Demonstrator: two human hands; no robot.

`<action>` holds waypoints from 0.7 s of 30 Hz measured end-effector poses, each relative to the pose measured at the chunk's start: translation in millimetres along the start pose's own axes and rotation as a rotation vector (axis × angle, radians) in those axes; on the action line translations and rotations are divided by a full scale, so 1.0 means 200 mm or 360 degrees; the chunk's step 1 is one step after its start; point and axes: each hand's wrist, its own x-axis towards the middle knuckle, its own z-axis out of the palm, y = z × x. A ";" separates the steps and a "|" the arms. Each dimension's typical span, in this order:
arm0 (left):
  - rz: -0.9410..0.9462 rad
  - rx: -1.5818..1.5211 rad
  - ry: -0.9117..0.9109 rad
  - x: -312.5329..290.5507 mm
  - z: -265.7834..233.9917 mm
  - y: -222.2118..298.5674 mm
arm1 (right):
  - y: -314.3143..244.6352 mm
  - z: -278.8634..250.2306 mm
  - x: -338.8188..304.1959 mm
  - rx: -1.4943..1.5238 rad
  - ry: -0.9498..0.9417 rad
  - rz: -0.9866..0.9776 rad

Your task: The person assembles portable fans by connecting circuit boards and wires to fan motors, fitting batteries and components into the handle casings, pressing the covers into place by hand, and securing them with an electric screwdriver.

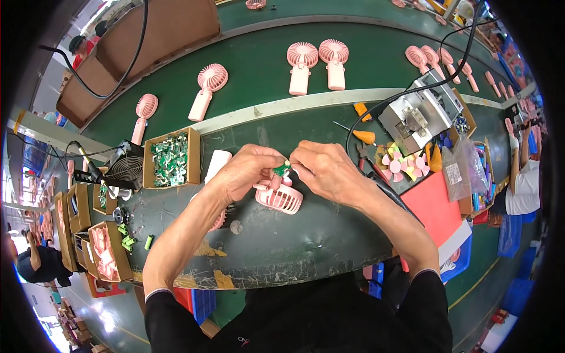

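Observation:
A small green circuit board [280, 170] is pinched between the fingertips of my left hand [250, 169]. My right hand [326, 170] is closed at the board's right edge, its thumb and finger pressed together on something too small to name. Just under the fingers is a pink round fan cage [280, 200] with slots in its side. Behind my left wrist lies a pale pink fan handle [218, 163]. Another pink slotted part [219, 220] is partly covered by my left forearm.
On the left stand a cardboard box of circuit boards [171, 159] and a box of pink parts [105, 252]. Finished-looking pink handheld fans [299, 78] lie along the green belt. At right are a metal fixture [416, 120], an orange-handled screwdriver [365, 137] and fan blades [405, 165].

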 end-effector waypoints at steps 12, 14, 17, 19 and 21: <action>0.0069 0.0440 -0.0070 0.00 -0.01 0.02 | 0.01 0.00 0.02 -0.0070 -0.0055 0.0037; 0.0099 0.0488 -0.0255 0.00 -0.03 0.03 | 0.00 -0.01 0.03 -0.0062 -0.0079 0.0058; 0.0132 0.0503 -0.0252 0.00 -0.05 0.02 | -0.01 -0.01 0.05 -0.0059 -0.0100 0.0067; 0.0116 0.0503 -0.0237 0.01 -0.04 0.02 | 0.00 -0.01 0.05 -0.0066 -0.0120 0.0064; 0.0103 0.0508 -0.0222 0.02 -0.05 0.02 | 0.00 -0.01 0.05 -0.0086 -0.0125 0.0049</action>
